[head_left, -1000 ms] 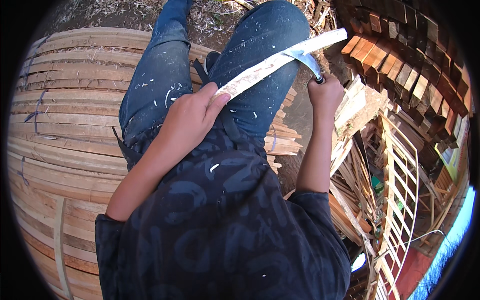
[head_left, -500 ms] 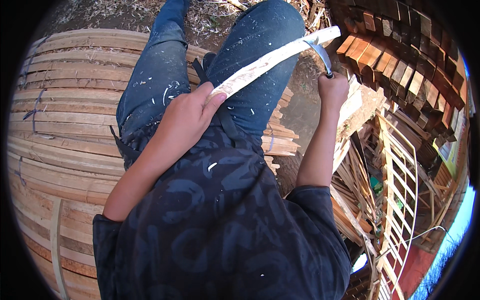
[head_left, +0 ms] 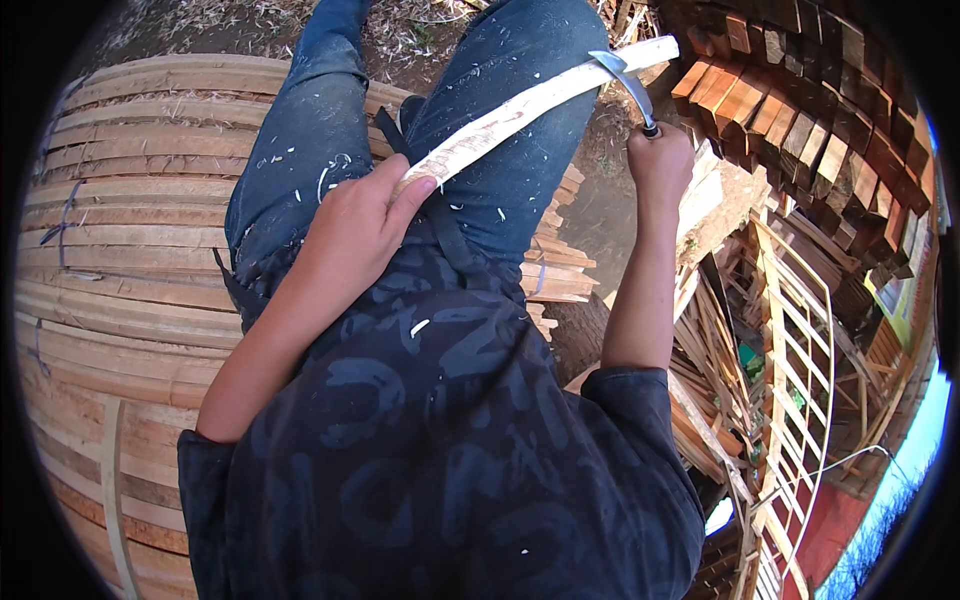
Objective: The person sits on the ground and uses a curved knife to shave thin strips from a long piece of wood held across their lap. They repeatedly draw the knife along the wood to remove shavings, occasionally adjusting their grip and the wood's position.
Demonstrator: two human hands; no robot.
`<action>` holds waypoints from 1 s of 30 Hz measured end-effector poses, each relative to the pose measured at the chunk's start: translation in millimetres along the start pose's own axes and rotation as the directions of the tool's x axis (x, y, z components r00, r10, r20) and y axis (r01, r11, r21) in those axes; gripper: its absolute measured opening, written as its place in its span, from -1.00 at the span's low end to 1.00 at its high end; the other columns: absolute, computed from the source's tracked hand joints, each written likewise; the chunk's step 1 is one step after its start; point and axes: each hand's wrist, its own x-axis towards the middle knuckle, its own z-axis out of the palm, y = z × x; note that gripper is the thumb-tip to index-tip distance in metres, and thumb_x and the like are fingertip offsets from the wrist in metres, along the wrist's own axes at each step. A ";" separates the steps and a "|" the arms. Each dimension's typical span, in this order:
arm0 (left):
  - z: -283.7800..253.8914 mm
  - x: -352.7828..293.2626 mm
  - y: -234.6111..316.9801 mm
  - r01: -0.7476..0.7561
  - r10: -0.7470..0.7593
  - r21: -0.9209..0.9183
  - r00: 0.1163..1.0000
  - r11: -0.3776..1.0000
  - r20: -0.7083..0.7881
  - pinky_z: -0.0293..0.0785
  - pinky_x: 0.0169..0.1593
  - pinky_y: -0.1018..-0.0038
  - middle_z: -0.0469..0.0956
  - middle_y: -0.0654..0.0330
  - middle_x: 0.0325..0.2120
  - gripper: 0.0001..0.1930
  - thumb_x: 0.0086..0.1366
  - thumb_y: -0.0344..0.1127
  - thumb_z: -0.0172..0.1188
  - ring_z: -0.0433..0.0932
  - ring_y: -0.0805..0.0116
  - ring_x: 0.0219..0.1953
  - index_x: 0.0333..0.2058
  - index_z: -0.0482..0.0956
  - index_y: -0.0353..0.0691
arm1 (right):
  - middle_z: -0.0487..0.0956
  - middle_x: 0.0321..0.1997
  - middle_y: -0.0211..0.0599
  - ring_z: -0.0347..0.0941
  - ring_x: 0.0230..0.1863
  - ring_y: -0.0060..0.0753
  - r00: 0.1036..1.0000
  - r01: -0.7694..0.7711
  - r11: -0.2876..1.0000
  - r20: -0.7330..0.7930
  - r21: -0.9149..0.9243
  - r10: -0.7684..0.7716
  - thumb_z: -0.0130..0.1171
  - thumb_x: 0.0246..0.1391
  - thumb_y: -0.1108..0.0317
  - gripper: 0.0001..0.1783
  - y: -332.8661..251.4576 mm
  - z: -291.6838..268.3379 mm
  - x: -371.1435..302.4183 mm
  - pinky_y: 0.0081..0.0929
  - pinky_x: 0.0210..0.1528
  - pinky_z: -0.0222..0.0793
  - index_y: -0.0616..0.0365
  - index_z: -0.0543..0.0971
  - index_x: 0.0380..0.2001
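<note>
A pale, slightly curved wooden stick (head_left: 530, 108) slants across my right thigh, its far end up at the right. My left hand (head_left: 362, 215) is closed round the near end, the thumb lying along it. In my right hand (head_left: 662, 163) is the dark handle of a sickle, mostly hidden by the fingers. The curved metal blade of the sickle (head_left: 630, 88) lies across the stick close to its far end. Brown patches show on the stick near my left hand, while the rest looks whitish.
Bundled wooden slats (head_left: 140, 220) lie under and left of my legs. Stacked sawn timber (head_left: 760, 110) stands at the far right. Below it are loose wood strips (head_left: 705, 370) and a ladder-like wooden frame (head_left: 795, 400). Shavings (head_left: 400, 45) cover the ground beyond my legs.
The sickle blade has slid back a little along the stick, toward me. Both hands have shifted slightly up and left in the picture, the stick with them.
</note>
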 end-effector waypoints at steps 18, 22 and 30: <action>-0.4 2.2 2.8 0.027 -0.027 0.018 1.000 0.999 -0.013 0.31 -0.43 0.14 0.41 -0.19 -0.63 -0.63 0.36 -0.12 0.00 0.43 -0.22 -0.49 -0.41 0.36 -0.39 | 0.57 -0.56 0.08 0.54 -0.43 0.14 0.970 0.218 0.976 -0.110 0.009 -0.216 0.10 -0.13 0.30 -0.77 -24.5 13.8 -26.3 -0.04 -0.28 0.42 0.26 0.61 -0.57; 2.5 0.2 7.1 0.013 -0.014 0.026 0.999 1.000 0.037 0.31 -0.43 0.15 0.41 -0.18 -0.62 -0.63 0.37 -0.12 -0.01 0.43 -0.20 -0.50 -0.41 0.37 -0.39 | 0.56 -0.57 0.06 0.53 -0.47 0.12 0.990 0.061 0.998 -0.125 -0.025 -0.064 0.12 -0.17 0.29 -0.79 8.5 18.0 16.8 -0.05 -0.32 0.43 0.20 0.63 -0.56; 4.8 0.2 1.1 0.030 -0.030 -0.014 0.999 0.999 0.015 0.30 -0.42 0.20 0.38 -0.18 -0.62 -0.61 0.38 -0.11 -0.02 0.42 -0.17 -0.51 -0.42 0.36 -0.40 | 0.57 -0.56 0.06 0.54 -0.45 0.10 0.995 0.029 1.000 -0.093 -0.008 -0.029 0.11 -0.16 0.31 -0.79 27.0 17.3 15.4 -0.09 -0.33 0.45 0.21 0.63 -0.54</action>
